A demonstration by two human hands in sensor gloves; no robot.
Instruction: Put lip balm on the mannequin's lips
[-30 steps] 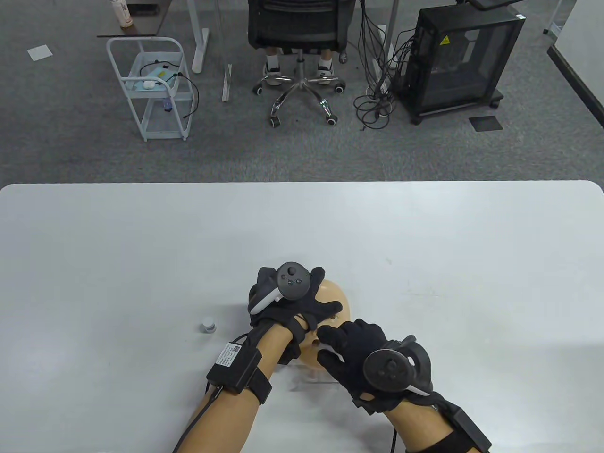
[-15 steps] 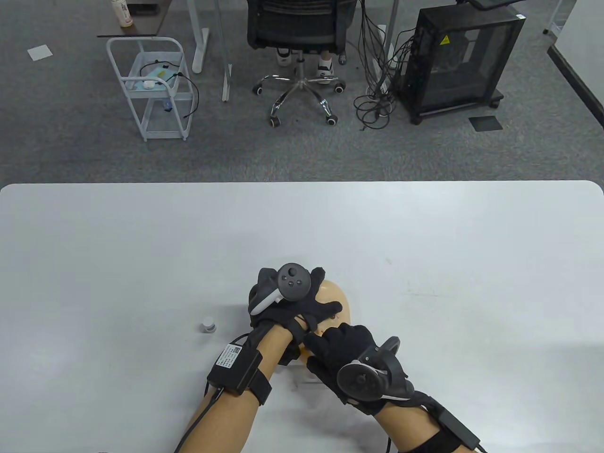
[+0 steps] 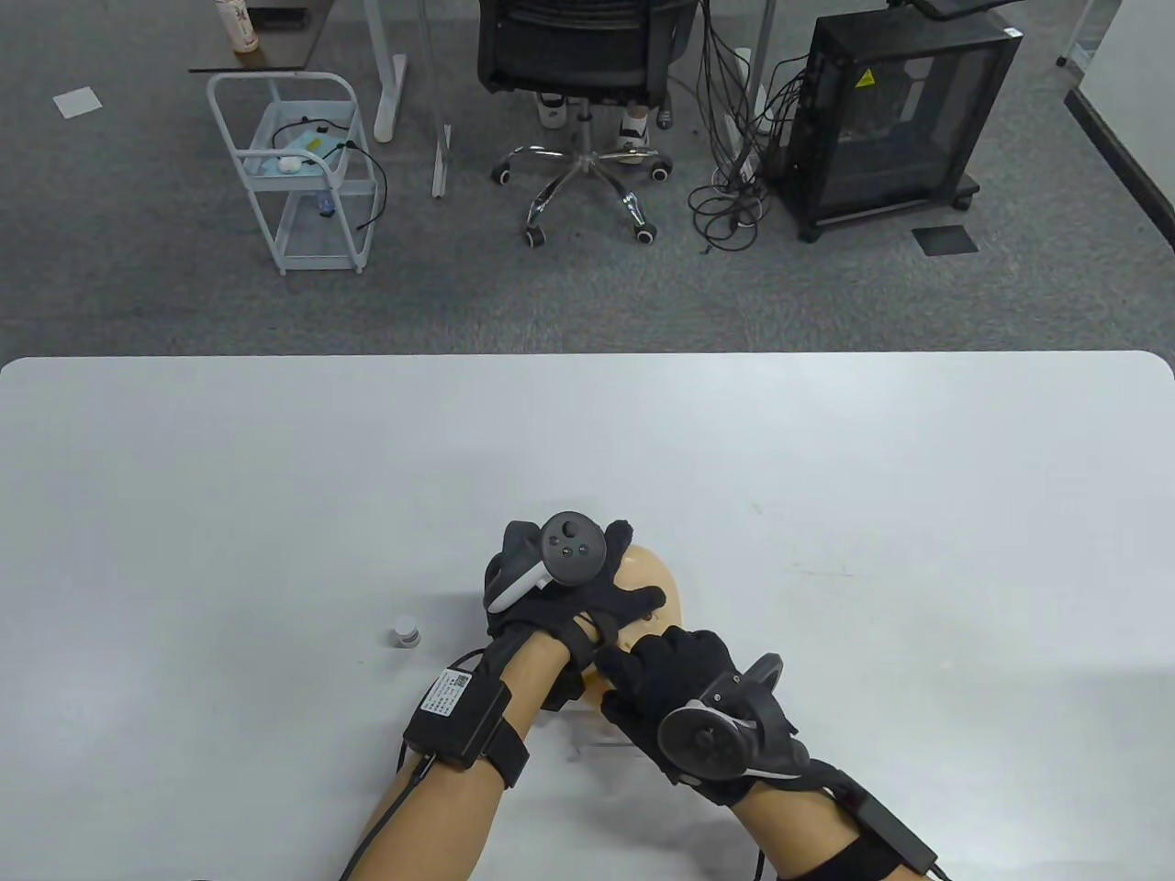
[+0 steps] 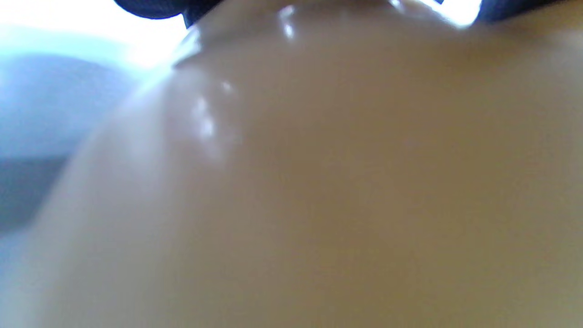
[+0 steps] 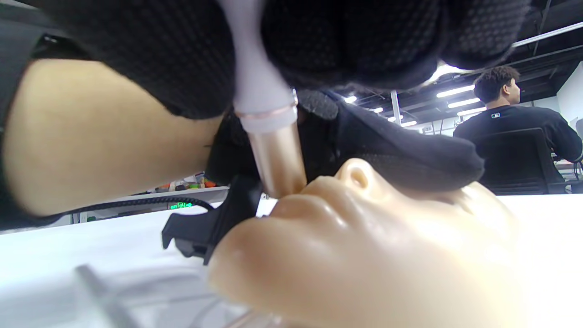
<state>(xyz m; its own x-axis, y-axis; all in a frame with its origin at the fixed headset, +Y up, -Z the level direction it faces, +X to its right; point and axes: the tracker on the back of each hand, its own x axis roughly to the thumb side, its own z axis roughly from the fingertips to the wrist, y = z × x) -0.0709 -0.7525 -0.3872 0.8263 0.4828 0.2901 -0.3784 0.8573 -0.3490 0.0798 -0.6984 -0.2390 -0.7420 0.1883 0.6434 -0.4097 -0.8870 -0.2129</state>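
Note:
A beige mannequin head (image 3: 650,580) lies face up on the white table (image 3: 275,477). My left hand (image 3: 587,596) rests over the top of the head and holds it; the left wrist view shows only its glossy beige surface (image 4: 319,182). My right hand (image 3: 656,670) grips a white and gold lip balm stick (image 5: 268,114). In the right wrist view the stick's tip touches the mannequin's lips (image 5: 296,200), below the nose (image 5: 357,175). In the table view my right hand hides the stick and the lips.
A small white cap (image 3: 404,632) stands on the table left of my left forearm. A clear stand (image 5: 136,291) sits under the mannequin's chin. Beyond the table's far edge are an office chair (image 3: 578,55), a white cart (image 3: 294,174) and a black cabinet (image 3: 890,119).
My right hand has moved left and closer to the mannequin's mouth, turning its tracker. The left hand stays on the head.

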